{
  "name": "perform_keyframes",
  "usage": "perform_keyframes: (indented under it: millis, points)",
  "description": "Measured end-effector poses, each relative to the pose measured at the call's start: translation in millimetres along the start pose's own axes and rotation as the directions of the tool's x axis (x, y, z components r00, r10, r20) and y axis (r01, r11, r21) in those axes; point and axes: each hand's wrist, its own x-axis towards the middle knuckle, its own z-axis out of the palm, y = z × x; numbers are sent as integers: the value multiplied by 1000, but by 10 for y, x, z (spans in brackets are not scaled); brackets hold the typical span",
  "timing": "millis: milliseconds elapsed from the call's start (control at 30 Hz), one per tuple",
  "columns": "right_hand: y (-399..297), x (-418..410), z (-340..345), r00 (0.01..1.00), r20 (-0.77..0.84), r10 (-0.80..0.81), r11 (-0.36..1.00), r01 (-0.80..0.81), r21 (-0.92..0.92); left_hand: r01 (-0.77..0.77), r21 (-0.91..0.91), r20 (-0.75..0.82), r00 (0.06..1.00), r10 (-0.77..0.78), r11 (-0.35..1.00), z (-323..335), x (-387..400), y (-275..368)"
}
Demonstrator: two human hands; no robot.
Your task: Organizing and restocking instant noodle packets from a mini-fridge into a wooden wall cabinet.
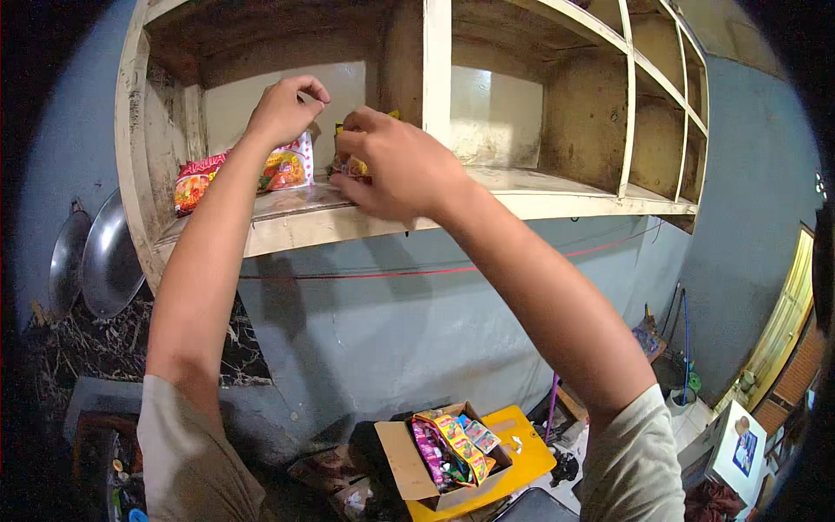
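My right hand [398, 166] is at the front of a wooden shelf compartment [313, 225], its fingers around a yellow packet [355, 168] that stands near the divider. The hand covers much of that packet. My left hand [290, 111] is raised inside the same compartment with its fingers curled, above a white and red instant noodle packet [290, 166]. Whether it holds anything small is not clear. At the compartment's left end a red instant noodle packet [194, 186] leans by the side wall, partly behind my left forearm.
Below, an open cardboard box [401, 457] of colourful sachets rests on a yellow surface [522, 457]. Two metal woks [112, 261] hang on the left wall. A red cord [404, 273] runs under the shelf. More compartments [502, 124] extend to the right.
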Motion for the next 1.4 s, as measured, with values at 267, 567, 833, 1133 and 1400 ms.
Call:
perform_keyframes:
  millis: [267,567,833,1133,1400]
  points:
    - [-354,-582,-147,952,-307,9,950,88,300,-282,-250,-455,879,145,926,-291,-1158,959]
    - [-1225,-1321,247,929,-298,220,570,126,812,27,-691,-268,919,-290,722,-269,-3086,1690]
    - [-2378,-1561,231,987,-149,60,230,132,964,419,-551,-93,828,-552,722,-1145,-4706,2165]
    - [-4257,-2058,54,991,17,-133,-122,-34,992,772,-342,72,590,-804,536,-2910,-6872,2744]
    - [-6273,-2355,-1,845,465,-264,-136,-510,850,962,-61,-154,254,-955,266,-3767,-8124,3083]
